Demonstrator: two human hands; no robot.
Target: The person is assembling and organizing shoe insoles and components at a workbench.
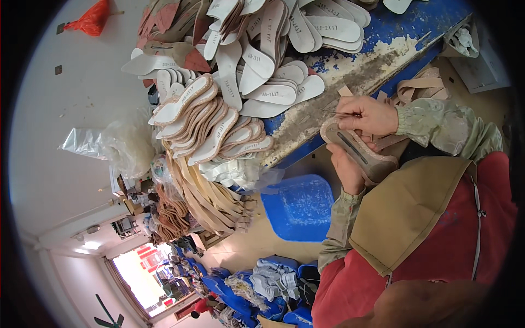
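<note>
Beside the glue-crusted blue bench [394,33], the left hand [345,170] cradles a tan insole [355,147] from below, steadying it while the right hand [367,113] pinches a thin tool [340,115] against its edge.

insole pile [219,117] on workbench [383,41], bin [299,208] below

pale camouflage sleeves [437,123], tan apron [415,208], red top [465,246]

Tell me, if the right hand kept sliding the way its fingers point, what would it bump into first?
Probably the heap of tan-edged insoles. The right hand points along the glue-stained blue table toward that heap, with a bare stretch of table between. Depth is hard to judge here.
</note>
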